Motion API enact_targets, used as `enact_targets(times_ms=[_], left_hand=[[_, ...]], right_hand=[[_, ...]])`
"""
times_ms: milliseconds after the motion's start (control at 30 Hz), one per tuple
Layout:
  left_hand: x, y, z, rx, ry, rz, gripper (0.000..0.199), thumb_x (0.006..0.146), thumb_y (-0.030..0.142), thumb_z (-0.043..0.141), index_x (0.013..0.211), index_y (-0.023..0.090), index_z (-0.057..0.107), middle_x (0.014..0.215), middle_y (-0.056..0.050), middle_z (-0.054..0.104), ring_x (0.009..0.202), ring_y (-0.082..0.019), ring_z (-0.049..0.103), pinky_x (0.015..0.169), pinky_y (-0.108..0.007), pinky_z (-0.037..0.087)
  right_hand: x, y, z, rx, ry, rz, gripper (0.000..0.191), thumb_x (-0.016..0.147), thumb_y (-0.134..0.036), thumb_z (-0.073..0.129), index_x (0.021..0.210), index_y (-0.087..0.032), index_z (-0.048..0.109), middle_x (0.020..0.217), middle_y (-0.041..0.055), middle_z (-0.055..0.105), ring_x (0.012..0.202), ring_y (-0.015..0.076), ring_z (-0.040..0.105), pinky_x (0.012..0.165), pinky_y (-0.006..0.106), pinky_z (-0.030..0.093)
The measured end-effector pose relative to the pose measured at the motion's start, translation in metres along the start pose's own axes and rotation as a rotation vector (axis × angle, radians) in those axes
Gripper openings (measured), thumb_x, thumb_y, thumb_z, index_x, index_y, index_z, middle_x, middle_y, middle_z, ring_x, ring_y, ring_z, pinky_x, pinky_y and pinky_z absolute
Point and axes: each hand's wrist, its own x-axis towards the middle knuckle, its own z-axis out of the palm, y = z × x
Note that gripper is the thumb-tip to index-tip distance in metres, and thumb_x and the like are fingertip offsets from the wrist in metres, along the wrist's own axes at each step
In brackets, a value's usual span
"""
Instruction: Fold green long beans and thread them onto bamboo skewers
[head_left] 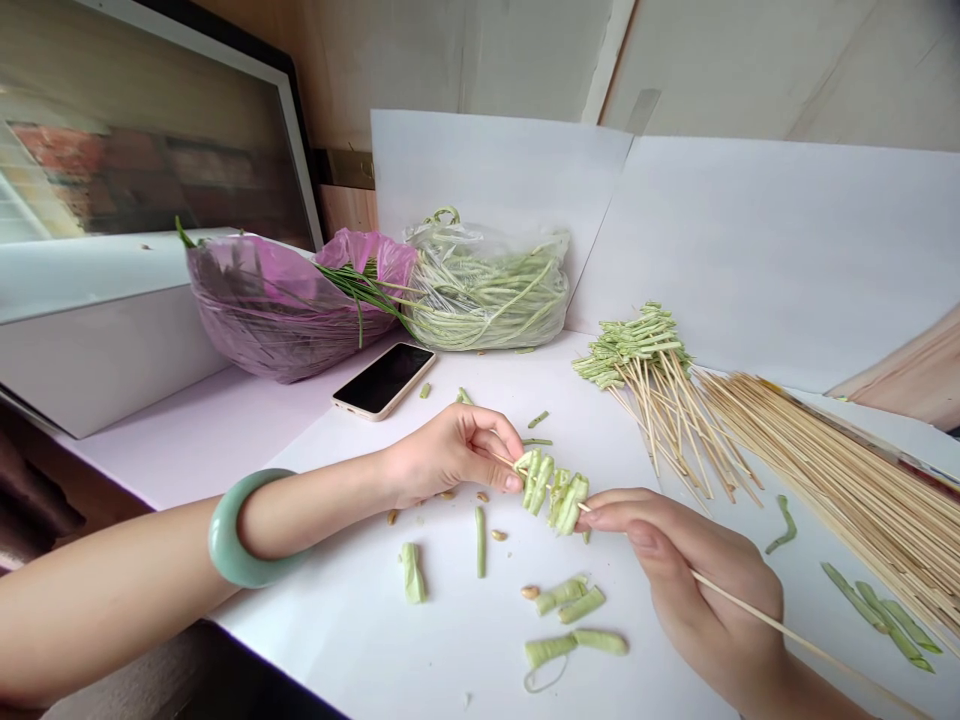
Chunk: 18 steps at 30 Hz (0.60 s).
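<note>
Between my hands, a thin bamboo skewer (757,611) runs through several pieces of green long bean (537,482). My left hand (450,455), below a jade-coloured bangle (238,530), pinches the skewer's tip end just left of the beans. On the other side, my right hand (709,575) is closed around the shaft, its fingertips right beside the last piece. The skewer's tail slants out under that hand to the lower right. Loose bean pieces (583,606) lie on the white surface below, among a few small tan seeds (530,592).
Finished-looking bean skewers (645,345) are heaped at back right, beside a long bundle of bare skewers (825,480). A phone (384,380) lies left of centre. Behind it stand a purple bag (277,310) of greens and a clear bag (487,290) of long beans.
</note>
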Motion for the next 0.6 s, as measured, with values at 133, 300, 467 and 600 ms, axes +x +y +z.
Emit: enact_targets(times_ms=[133, 300, 467, 600], left_hand=[[0.000, -0.001, 0.000, 0.015, 0.007, -0.006, 0.028, 0.053, 0.011, 0.087, 0.072, 0.010, 0.067, 0.063, -0.001, 0.071, 0.058, -0.009, 0.066, 0.060, -0.018, 0.052], [0.002, 0.008, -0.007, 0.233, 0.058, 0.055, 0.030, 0.057, 0.020, 0.086, 0.079, 0.011, 0.067, 0.072, -0.005, 0.072, 0.065, -0.013, 0.067, 0.065, -0.023, 0.052], [0.002, 0.035, -0.033, 1.163, 0.429, 0.290, 0.012, 0.074, 0.024, 0.070, 0.079, 0.014, 0.068, 0.073, -0.005, 0.072, 0.067, -0.017, 0.066, 0.065, -0.025, 0.049], [0.002, 0.050, -0.059, 1.352, 0.620, 0.297, 0.010, 0.074, 0.013, 0.060, 0.079, 0.014, 0.068, 0.076, -0.006, 0.070, 0.071, -0.019, 0.063, 0.068, -0.028, 0.045]], right_hand=[[-0.001, 0.000, 0.000, 0.012, 0.007, 0.054, 0.025, 0.094, -0.015, 0.043, 0.085, -0.020, 0.066, 0.079, 0.0030, 0.073, 0.076, 0.0166, 0.071, 0.066, 0.022, 0.058], [0.000, -0.001, -0.002, 0.023, 0.083, 0.081, 0.027, 0.094, -0.014, 0.042, 0.086, -0.022, 0.067, 0.078, 0.0013, 0.073, 0.076, 0.0165, 0.071, 0.067, 0.023, 0.059], [0.004, -0.001, -0.003, 0.015, 0.144, 0.078, 0.029, 0.094, -0.014, 0.042, 0.082, -0.021, 0.068, 0.073, 0.0023, 0.072, 0.074, 0.0183, 0.071, 0.062, 0.024, 0.059], [0.006, -0.001, -0.002, 0.006, 0.127, 0.079, 0.030, 0.093, -0.013, 0.042, 0.081, -0.021, 0.068, 0.073, 0.0010, 0.072, 0.073, 0.0173, 0.072, 0.064, 0.024, 0.060]])
